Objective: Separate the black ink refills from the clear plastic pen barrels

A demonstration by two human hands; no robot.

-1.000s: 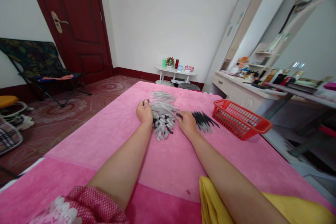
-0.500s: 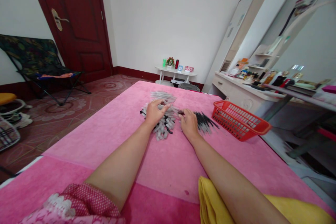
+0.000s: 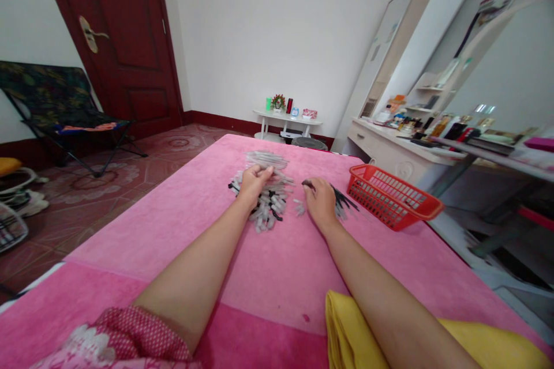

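Note:
A heap of small clear tubes with black ends (image 3: 269, 203) lies on the pink cover (image 3: 277, 265) in front of me. My left hand (image 3: 253, 181) rests on top of the heap, fingers curled into it around some of the tubes. My right hand (image 3: 319, 202) sits just right of the heap with fingers bent, its tips at a bundle of thin black sticks (image 3: 341, 203); what it pinches is too small to name. A second pile of clear tubes (image 3: 265, 158) lies farther back.
A red plastic basket (image 3: 392, 203) stands to the right of the sticks near the cover's edge. Beyond it a dressing table (image 3: 402, 147) holds several bottles. A small white side table (image 3: 288, 121), a folding chair (image 3: 56, 109) and a dark red door (image 3: 116, 40) are farther off.
My left hand moved from the heap's left side onto its top and curled its fingers in. My right hand shifted right, over the black sticks.

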